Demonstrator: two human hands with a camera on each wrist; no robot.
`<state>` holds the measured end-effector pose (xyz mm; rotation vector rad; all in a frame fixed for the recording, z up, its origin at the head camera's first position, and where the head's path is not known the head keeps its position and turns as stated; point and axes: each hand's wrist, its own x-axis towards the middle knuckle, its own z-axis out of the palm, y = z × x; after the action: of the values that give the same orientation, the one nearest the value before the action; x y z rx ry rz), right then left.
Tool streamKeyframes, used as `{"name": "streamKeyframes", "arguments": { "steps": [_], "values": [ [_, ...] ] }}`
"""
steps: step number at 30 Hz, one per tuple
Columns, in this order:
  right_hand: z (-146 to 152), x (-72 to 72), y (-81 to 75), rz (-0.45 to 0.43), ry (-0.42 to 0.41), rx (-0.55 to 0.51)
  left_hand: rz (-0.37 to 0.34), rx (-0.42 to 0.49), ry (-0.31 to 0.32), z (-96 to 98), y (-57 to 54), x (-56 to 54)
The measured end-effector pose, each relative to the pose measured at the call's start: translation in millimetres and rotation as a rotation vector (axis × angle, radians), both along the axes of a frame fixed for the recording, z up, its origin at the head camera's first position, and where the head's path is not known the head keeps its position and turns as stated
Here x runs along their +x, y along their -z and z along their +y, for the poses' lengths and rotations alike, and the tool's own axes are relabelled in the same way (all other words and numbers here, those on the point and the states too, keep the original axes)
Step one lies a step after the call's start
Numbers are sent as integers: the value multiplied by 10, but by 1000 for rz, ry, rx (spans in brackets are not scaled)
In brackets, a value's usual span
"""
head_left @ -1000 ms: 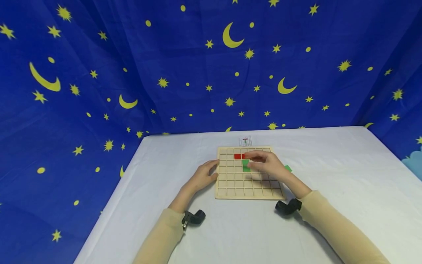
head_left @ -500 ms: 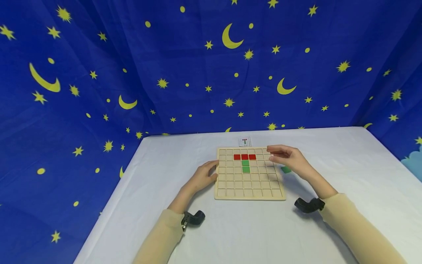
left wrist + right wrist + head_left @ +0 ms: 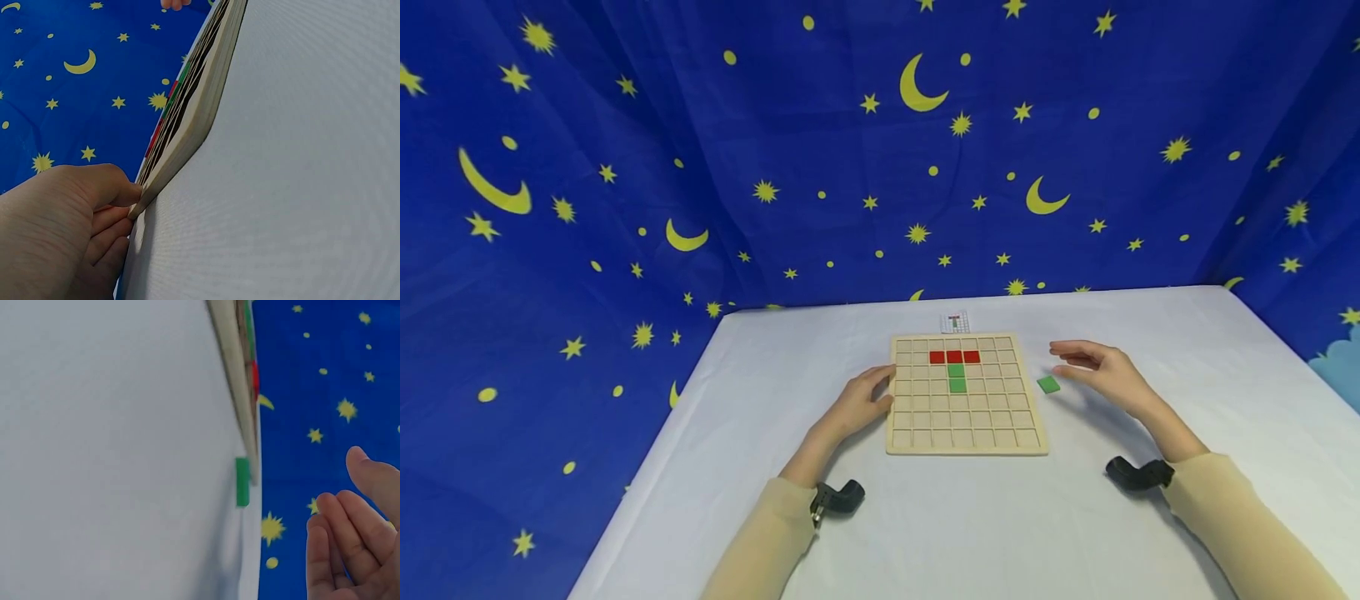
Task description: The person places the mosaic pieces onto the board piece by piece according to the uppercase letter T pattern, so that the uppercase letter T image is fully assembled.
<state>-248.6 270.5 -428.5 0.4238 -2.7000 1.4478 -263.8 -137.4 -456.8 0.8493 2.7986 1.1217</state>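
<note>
A wooden grid board (image 3: pixel 966 417) lies on the white table. Set in its squares are three red tiles (image 3: pixel 954 357) in a row, with two green tiles (image 3: pixel 956 372) in a column below the middle one. My left hand (image 3: pixel 856 402) touches the board's left edge with thumb and fingertips; the left wrist view shows the thumb (image 3: pixel 119 187) right at the rim. A loose green tile (image 3: pixel 1048 385) rests on the cloth just right of the board. My right hand (image 3: pixel 1105 375) hovers up and to the right of that tile, thumb and fingers apart, holding nothing.
Behind the board lies a small printed card (image 3: pixel 955 322) with a red and green T pattern on a grid. A blue curtain (image 3: pixel 850 150) with yellow moons and stars hangs behind the table. Black wrist cameras (image 3: pixel 842 497) jut inward from both sleeves.
My right hand has left the board and moved right, past the loose green tile. Three red tiles now show where the hand covered part of the row. The left hand stays put.
</note>
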Motion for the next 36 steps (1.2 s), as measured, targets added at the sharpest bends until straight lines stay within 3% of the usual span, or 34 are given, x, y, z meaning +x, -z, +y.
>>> {"name": "streamKeyframes", "arguments": {
  "steps": [14,21,26,36],
  "values": [
    [267,-13,139,-84,-61,76,11,2,-5,6,11,6],
    [200,-51,232,-19,-128,57,15,3,-4,7,5,7],
    [168,-87,330,4,-115,80,23,9,7,16,11,-4],
    [102,-69,327,24,-115,131,3,3,-2,6,10,5]
  ]
}}
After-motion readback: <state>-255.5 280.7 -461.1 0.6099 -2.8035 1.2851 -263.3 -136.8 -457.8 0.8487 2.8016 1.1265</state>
